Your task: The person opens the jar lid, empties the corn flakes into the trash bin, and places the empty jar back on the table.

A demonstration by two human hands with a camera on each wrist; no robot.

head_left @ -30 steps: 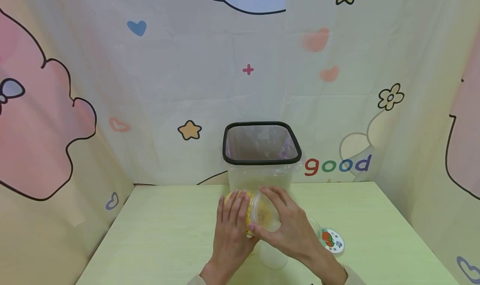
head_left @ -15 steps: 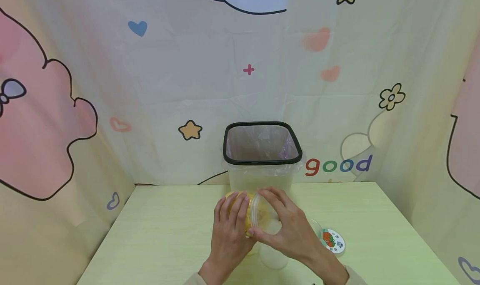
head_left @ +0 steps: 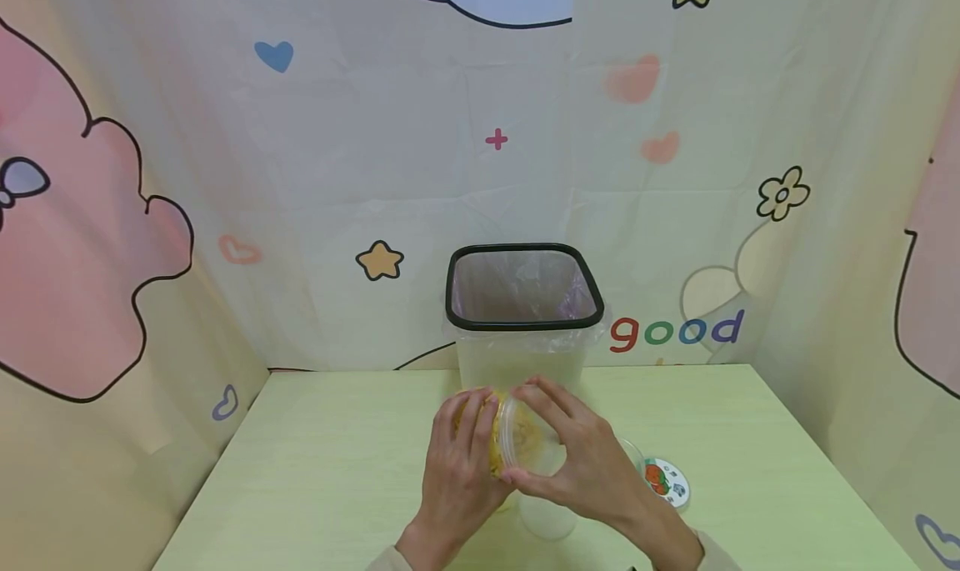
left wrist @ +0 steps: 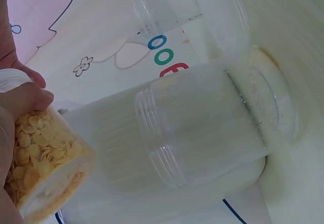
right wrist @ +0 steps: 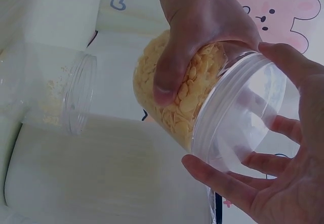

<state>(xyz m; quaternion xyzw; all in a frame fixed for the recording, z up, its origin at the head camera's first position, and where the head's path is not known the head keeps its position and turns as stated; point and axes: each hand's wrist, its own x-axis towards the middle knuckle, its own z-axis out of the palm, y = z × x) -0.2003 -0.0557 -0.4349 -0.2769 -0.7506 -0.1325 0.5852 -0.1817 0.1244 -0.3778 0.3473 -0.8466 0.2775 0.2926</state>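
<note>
Clear plastic jar [right wrist: 182, 114] of yellow flakes [right wrist: 201, 71]: left hand [head_left: 463, 454] grips with fingers bent more than a second ago, suggesting firmer hold; right hand [head_left: 588, 463] pinches the ridged rim [right wrist: 215, 101].

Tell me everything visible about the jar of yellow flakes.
The jar looks like clear plastic: a cylinder holding many yellow flakes, with a clear, ridged lid on one end. It is held tilted above the table, before the bin in the head view. The left hand grips its body; the right hand holds the lid's rim.
</note>
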